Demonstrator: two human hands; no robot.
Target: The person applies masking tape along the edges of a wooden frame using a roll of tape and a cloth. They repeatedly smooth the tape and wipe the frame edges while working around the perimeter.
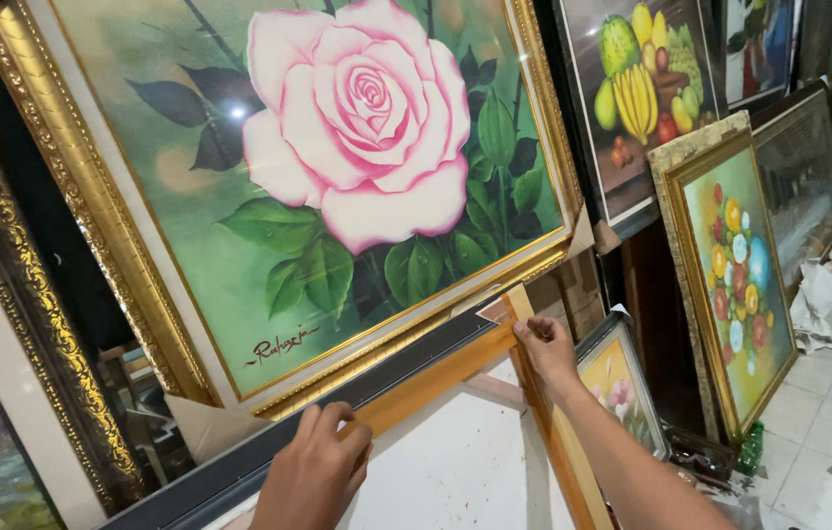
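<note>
Our left hand (316,471) presses flat, ungripping, on the wooden stretcher frame (455,368) leaning below the rose painting (337,177); our right hand (545,348) pinches its corner (stiff, light; rails seem best).

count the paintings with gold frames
2: the big pink rose painting above both hands, and the smaller flower bouquet painting leaning at right. Darker frames behind may hide more.

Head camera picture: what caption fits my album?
Two hands press a wooden frame beneath a gold-framed pink rose painting.
</note>
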